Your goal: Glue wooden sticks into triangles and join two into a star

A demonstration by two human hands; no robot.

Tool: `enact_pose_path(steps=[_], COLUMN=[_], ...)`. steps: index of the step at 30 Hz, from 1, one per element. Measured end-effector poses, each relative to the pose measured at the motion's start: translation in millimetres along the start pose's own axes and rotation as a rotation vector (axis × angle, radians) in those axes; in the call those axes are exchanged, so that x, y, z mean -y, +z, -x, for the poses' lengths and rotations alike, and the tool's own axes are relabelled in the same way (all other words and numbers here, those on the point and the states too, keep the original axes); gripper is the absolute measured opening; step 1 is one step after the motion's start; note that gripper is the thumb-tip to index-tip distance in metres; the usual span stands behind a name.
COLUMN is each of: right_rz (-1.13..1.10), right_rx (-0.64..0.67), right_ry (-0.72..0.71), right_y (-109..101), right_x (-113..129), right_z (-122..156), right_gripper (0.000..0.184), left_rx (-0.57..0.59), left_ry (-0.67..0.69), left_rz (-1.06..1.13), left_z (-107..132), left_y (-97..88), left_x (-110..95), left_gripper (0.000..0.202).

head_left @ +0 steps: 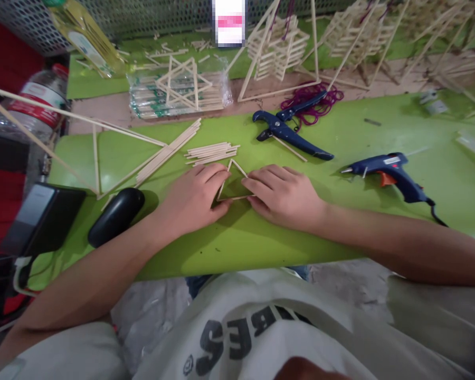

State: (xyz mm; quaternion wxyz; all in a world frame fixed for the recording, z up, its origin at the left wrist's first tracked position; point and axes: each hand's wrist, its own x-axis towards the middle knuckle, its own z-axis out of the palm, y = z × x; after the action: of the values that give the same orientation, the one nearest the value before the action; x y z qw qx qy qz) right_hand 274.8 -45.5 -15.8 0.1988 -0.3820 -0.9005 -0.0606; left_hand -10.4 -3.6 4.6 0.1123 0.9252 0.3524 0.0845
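Observation:
A small triangle of thin wooden sticks (234, 164) lies flat on the green table (340, 211) between my hands. My left hand (193, 200) presses its left side, fingers together on the stick. From the other side, my right hand (285, 195) holds the right side and the bottom corner, fingers curled on the sticks. Just beyond the triangle lies a small pile of loose sticks (211, 152).
A blue glue gun (388, 171) lies to the right, blue cutters (288, 132) and purple cord (320, 103) beyond. A black oval case (116, 215) and a dark device (43, 216) sit at left. Large stick frames (103, 132), a star (182, 82) and stacked stick structures (281, 47) stand further back.

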Motion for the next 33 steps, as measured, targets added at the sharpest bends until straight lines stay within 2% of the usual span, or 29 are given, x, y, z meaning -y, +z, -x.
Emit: enact_pose_path(steps=[33], right_rz=[-0.015], right_rx=[0.037], right_ry=[0.017], right_y=[-0.9], right_x=[0.4], right_z=[0.2], right_gripper=[0.024], left_rx=[-0.01], left_ry=[-0.027], left_rz=[0.068], left_z=[-1.1], left_y=[1.8], left_x=[2.9], left_gripper=[0.046])
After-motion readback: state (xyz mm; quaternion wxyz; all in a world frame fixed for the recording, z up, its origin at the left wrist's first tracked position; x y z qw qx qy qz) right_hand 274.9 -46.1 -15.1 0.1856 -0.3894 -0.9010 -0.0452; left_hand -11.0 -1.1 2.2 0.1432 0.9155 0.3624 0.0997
